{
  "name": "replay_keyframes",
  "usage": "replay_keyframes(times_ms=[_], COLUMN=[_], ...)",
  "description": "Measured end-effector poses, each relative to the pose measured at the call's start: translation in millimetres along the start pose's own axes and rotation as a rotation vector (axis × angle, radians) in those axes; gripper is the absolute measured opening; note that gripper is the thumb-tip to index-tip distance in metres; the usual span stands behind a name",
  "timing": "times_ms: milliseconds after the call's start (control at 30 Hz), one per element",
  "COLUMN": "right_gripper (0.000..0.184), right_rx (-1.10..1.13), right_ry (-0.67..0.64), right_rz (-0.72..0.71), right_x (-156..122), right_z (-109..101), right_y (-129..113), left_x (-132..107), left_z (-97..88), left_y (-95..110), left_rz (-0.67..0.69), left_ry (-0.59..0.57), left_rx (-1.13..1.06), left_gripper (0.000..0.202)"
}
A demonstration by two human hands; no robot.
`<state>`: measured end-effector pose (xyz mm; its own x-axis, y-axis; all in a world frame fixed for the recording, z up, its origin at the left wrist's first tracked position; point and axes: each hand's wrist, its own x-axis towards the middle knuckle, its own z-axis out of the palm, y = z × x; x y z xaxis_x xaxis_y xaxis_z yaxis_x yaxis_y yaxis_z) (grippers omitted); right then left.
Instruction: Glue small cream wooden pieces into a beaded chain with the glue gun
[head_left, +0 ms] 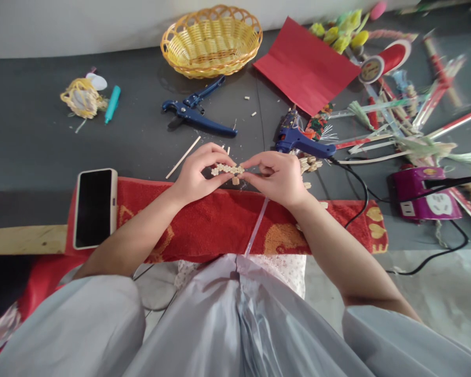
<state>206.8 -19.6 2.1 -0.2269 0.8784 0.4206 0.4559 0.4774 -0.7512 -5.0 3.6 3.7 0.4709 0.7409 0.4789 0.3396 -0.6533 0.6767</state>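
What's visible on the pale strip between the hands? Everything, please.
The pale strip is small, narrow and knobbly, apparently made of many short cream-coloured pieces set side by side, straw- or wood-like. It runs roughly crosswise, with the left hand gripping it between thumb and fingers and the right hand pinching its right end. A short pale stub shows just below; whether it's attached, I can't tell.
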Motion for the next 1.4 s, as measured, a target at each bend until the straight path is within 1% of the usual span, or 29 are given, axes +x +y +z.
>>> replay_keyframes(times_ms=[200,400,700,800,933,1033,1133,1233,1400], right_gripper=[0.017,0.019,0.015,0.015,0.013,0.013,0.01,0.009,0.008], right_rx=[0.009,-0.005,0.002,-0.021,-0.053,-0.105,-0.202,-0.284,-0.366], right_ry=[0.01,-0.011,-0.019,-0.045,-0.081,-0.094,-0.101,-0.107,-0.132], right_rz=[-0.016,0.012,0.02,0.026,0.003,-0.007,0.027,0.06,0.064], right_x=[0,0,0,2,3,4,4,4,5], right_z=[0,-1,-1,-1,0,1,4,6,7], right_y=[0,0,0,0,1,3,5,6,6], left_x=[0,-1,0,0,1,1,1,1,1], left_z=[-0.2,-0.5,0.1,-1.8,-4.8,-6.1,-6.9,-7.6,-8.1], left_y=[0,-1,-1,-1,-2,-7,-13,-18,-16], left_rz=[-0.019,-0.045,-0.021,-0.03,-0.004,0.031,0.043,0.027,0.015], left_ry=[-0.008,-0.02,-0.008,-0.036,-0.082,-0.08,-0.086,-0.13,-0.233], left_rx=[0.012,0.023,0.015,0.053,0.139,0.216,0.27,0.31,0.337], left_gripper=[0.021,0.025,0.019,0.02,0.018,0.016,0.015,0.015,0.017])
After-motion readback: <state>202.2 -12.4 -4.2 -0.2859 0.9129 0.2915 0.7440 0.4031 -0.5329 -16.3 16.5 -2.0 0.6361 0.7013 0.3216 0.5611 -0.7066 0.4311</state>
